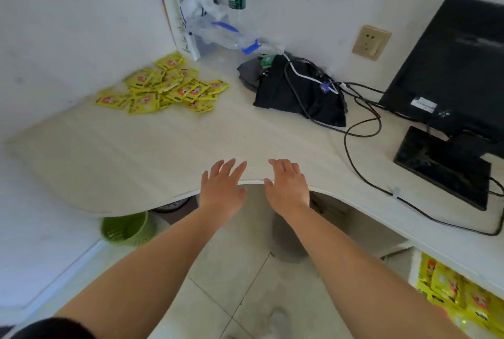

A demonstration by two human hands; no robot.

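The left hand hovers over the near edge of the bench, fingers straight and spread wide, holding nothing; just right of it the right hand is equally flat and empty. The pile of yellow sachets lies far and to the left of both hands, well apart from them, its long axis running left to right; the left hand is nearer, so a reach would likely go forward and leftward; the black bundle sits far right of the pile.

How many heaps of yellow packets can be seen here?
2: one heap lies far left on the desk, by the wall; another heap is below the desk at lower right, partly cut off.
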